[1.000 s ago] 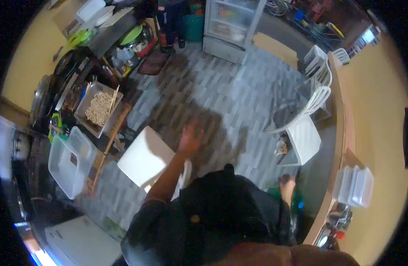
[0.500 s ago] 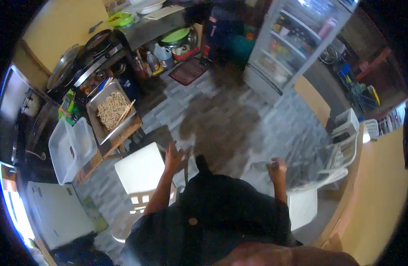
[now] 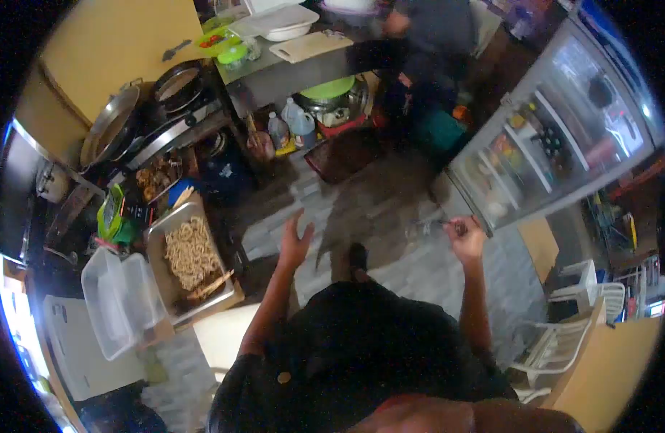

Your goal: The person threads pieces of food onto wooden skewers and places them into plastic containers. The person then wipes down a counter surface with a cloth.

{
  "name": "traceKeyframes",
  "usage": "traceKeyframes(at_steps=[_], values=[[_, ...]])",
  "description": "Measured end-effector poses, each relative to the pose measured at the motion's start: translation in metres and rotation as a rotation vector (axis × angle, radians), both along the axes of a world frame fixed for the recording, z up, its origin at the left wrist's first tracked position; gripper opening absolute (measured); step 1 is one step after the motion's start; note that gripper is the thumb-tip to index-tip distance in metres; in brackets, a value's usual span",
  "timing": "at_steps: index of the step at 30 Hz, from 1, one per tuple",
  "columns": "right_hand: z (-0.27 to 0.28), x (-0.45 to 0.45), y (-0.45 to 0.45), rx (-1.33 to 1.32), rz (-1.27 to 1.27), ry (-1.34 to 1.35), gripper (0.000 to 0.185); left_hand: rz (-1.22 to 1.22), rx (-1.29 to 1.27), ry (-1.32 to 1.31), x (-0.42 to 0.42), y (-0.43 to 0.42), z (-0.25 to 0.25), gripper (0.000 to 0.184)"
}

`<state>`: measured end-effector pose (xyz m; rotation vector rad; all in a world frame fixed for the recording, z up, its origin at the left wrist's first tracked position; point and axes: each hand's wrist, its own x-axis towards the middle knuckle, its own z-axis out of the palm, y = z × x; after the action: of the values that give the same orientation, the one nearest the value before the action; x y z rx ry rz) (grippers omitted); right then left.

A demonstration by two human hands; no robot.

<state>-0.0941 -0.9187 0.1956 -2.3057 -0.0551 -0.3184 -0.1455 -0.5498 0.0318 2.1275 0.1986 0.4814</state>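
Note:
My left hand [image 3: 296, 242] is raised over the floor with its thumb and fingers apart and nothing in it. It is nearest to a metal tray [image 3: 175, 303] of noodles [image 3: 192, 252], which has wooden chopsticks [image 3: 211, 286] at its lower end. My right hand [image 3: 466, 239] is closed round something small that I cannot make out; a thin, blurred part sticks out to its left. That hand is in front of the lower corner of the glass-door fridge [image 3: 520, 155]. Clear plastic containers [image 3: 116, 303] stand left of the noodle tray.
Pans [image 3: 177, 88] sit on the stove at the left. A cutting board [image 3: 312, 46] and white containers lie on the back counter, where a person [image 3: 437, 43] in dark clothes stands. A white stool [image 3: 224, 335] is below the tray; white chairs [image 3: 556, 346] stand at the right.
The view has moved forward, so the stove, noodle tray and fridge appear nearer. Both my hands are raised ahead of me, and my right hand shows higher up than before.

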Motion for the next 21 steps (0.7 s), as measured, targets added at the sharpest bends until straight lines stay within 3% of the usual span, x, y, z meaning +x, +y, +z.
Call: traceKeyframes(at_steps=[4,7,8,11,14,16,18,21], values=[[0.027,0.149,0.047,-0.13,0.296,-0.333,0.017,0.115,-0.038,0.033,0.068,0.042,0.004,0.043],[0.067,0.25,0.104,-0.138,0.429,-0.486,0.019,0.268,-0.362,0.061,0.101,0.065,0.005,0.046],[0.078,0.281,0.121,-0.124,0.459,-0.516,0.019,0.311,-0.367,0.076,0.106,0.071,0.009,0.046],[0.112,0.378,0.177,-0.127,0.493,-0.563,0.019,0.422,-0.385,0.083,0.135,0.102,0.024,0.047],[0.151,0.447,0.236,-0.022,0.38,-0.303,0.02,0.466,-0.455,-0.031,0.16,0.148,0.002,0.048],[0.156,0.514,0.266,-0.191,0.502,-0.942,0.02,0.52,-0.298,0.021,0.179,0.173,0.0,0.047],[0.165,0.556,0.303,-0.175,0.39,-0.892,0.021,0.529,-0.16,0.044,0.215,0.204,0.018,0.046],[0.173,0.634,0.35,-0.21,0.333,-0.926,0.021,0.496,-0.343,-0.111,0.262,0.244,0.029,0.046]])
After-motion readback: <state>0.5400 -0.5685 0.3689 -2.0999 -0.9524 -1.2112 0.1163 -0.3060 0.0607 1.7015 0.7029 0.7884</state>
